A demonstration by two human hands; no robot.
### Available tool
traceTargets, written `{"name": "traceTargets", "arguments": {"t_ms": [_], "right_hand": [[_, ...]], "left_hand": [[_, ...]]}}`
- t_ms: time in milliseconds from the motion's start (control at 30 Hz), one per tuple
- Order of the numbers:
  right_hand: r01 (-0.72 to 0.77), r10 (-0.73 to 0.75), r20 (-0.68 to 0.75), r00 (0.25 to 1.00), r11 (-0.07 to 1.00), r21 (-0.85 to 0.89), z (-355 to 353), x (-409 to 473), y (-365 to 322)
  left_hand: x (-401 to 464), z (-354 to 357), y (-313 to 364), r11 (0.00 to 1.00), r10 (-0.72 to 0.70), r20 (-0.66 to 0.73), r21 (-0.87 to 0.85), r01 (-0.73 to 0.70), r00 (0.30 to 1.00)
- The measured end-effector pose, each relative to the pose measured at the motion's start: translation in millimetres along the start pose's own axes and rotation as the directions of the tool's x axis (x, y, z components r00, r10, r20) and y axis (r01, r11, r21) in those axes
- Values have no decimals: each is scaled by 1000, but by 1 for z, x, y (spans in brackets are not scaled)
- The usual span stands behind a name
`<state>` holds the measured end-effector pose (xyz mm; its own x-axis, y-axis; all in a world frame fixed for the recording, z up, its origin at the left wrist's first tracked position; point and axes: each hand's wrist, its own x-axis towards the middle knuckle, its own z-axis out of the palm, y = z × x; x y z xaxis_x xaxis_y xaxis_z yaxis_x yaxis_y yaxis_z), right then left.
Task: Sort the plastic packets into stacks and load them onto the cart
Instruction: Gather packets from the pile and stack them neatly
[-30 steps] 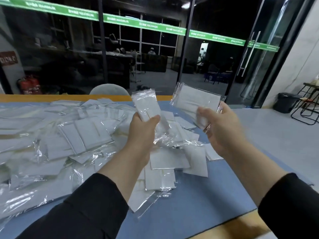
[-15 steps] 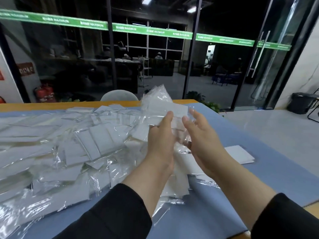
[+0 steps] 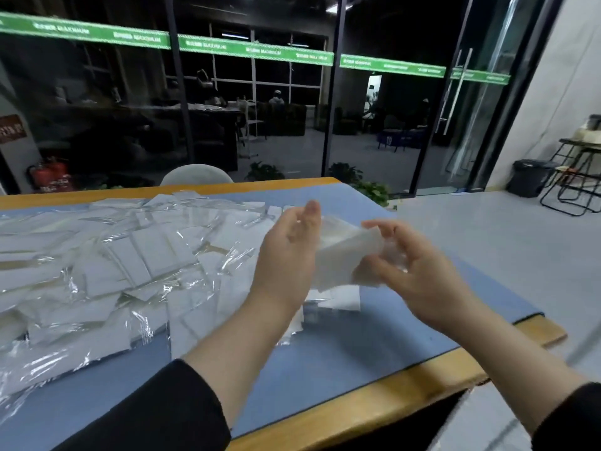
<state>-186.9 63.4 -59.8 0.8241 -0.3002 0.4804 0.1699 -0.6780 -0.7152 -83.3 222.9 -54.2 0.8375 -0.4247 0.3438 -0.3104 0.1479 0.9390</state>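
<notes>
A large loose pile of clear plastic packets (image 3: 113, 265) with white inserts covers the left of the blue mat (image 3: 325, 353). Between my hands, above the mat, is a small blurred stack of packets (image 3: 344, 252). My left hand (image 3: 286, 252) stands upright with straight fingers, its palm pressed against the stack's left end. My right hand (image 3: 413, 271) curls its thumb and fingers round the stack's right end. Another flat packet (image 3: 338, 297) lies on the mat just below them. No cart is in view.
The mat lies on a wooden table whose edge (image 3: 357, 411) runs along the front and right. A chair back (image 3: 195, 174) rises behind the far edge before a glass wall. On the floor at right stand plants (image 3: 374, 190), a dark bin (image 3: 530, 177) and black stools (image 3: 579, 177).
My hands each held a separate packet apart, then came together. Now they have lowered and shifted right with the packets joined in one stack between them. The view has swung right.
</notes>
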Motion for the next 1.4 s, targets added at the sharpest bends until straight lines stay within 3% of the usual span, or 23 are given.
{"name": "traceTargets", "arguments": {"t_ms": [67,133,233,333,433,567,667,767,833,1000,1100,1167,1233,1333,1400], "right_hand": [[-39,46,58,997,993,-109,0,-11,17],[-74,81,57,995,991,-116,2,-18,28],[-111,112,13,994,992,-57,5,-25,41],[-53,60,54,997,990,-128,7,-28,46],[-6,19,66,998,982,-188,7,-29,49],[11,3,66,998,979,-203,8,-29,48],[-6,4,-18,1000,987,-158,7,-30,50],[18,-26,-61,998,993,-119,0,-27,46],[58,-65,-53,997,992,-115,-7,-22,37],[-22,25,63,998,998,-53,-26,14,24],[-152,164,25,986,954,-259,-43,43,51],[-169,292,194,936,860,-481,-53,58,70],[-160,438,360,824,788,-594,-57,71,75],[-85,565,464,682,691,-718,-55,91,73],[10,603,489,630,623,-782,-49,103,70]], "left_hand": [[-7,14,-18,971,-30,42,236,20,999],[-5,19,-31,940,-8,-25,342,16,1000],[-2,14,-33,973,-19,-110,225,44,994],[-7,17,-38,951,9,-99,307,22,995],[-12,23,-40,960,-18,-64,276,35,998],[-19,30,-38,945,7,130,325,-49,992],[-22,25,-31,927,17,203,364,-92,979],[-17,10,-21,797,25,384,550,-250,923],[-12,4,-12,716,24,425,625,-312,905],[4,-16,-5,788,90,180,589,-180,980],[7,-29,-17,812,105,71,570,-127,992],[9,-31,-24,827,95,64,551,-115,993],[12,-31,-27,834,77,62,543,-98,995],[15,-31,-30,835,43,74,545,-77,996],[17,-32,-32,841,37,64,537,-65,997]]}}
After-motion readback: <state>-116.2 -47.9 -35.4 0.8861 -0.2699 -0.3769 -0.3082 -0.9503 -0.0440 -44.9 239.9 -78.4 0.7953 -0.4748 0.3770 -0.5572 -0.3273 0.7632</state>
